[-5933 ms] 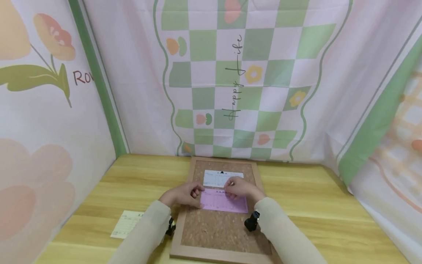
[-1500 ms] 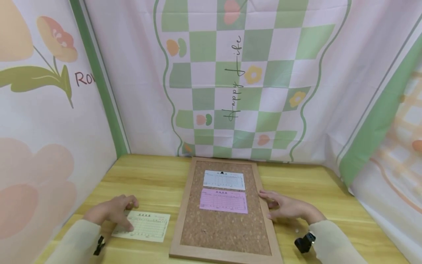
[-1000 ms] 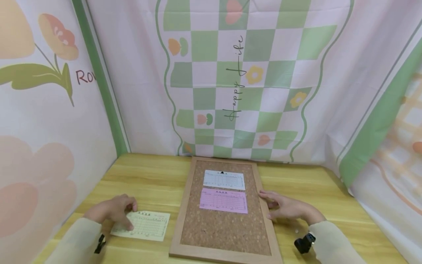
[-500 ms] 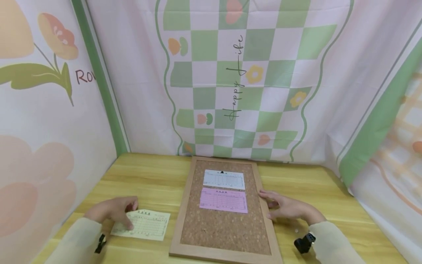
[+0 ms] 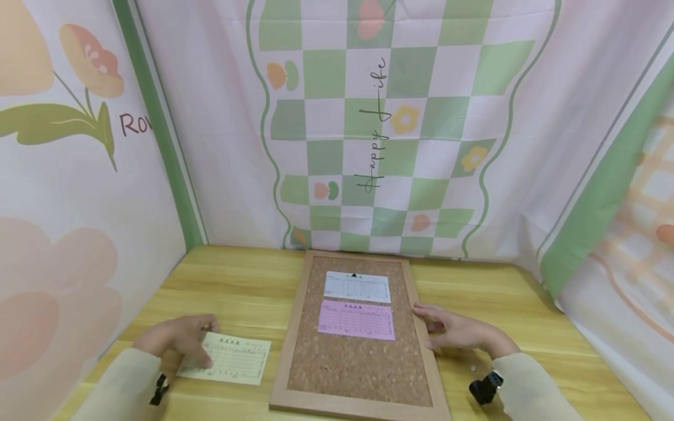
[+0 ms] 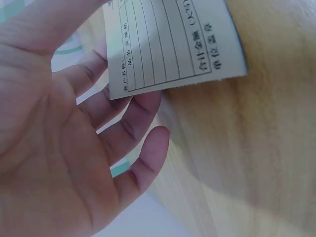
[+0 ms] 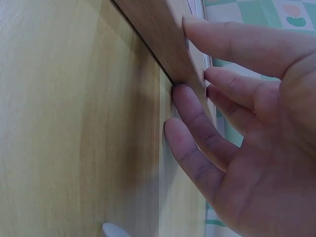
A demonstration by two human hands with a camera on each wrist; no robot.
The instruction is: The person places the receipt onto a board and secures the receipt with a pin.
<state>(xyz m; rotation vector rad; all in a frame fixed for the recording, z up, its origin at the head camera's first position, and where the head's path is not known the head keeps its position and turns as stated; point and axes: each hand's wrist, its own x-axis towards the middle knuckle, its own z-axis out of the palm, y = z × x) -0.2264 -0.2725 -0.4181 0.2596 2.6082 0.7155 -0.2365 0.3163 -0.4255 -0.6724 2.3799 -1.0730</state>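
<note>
Left of the board, my left hand (image 5: 181, 338) pinches the near-left part of a pale yellow receipt slip (image 5: 242, 361). In the left wrist view the slip (image 6: 168, 44) passes over the fingers, its printed face showing, with the thumb's tip out of frame. My right hand (image 5: 466, 332) rests against the right side of a wood-framed cork board (image 5: 363, 368); in the right wrist view its fingertips touch the frame (image 7: 163, 34), fingers loosely extended. On the cork lie a white receipt slip (image 5: 358, 287), a small black item at its top edge, and below it a pink receipt slip (image 5: 356, 320).
The board lies flat on a wood-grain table (image 5: 237, 280), its far end near a checkered curtain (image 5: 368, 146). A small white object (image 5: 473, 368) sits on the table beside the right wrist. Printed cloth walls stand at left and right.
Both hands have left the pink slip, where they were several seconds ago. The left went to the yellow slip, the right to the board's right side. In the last second both barely move.
</note>
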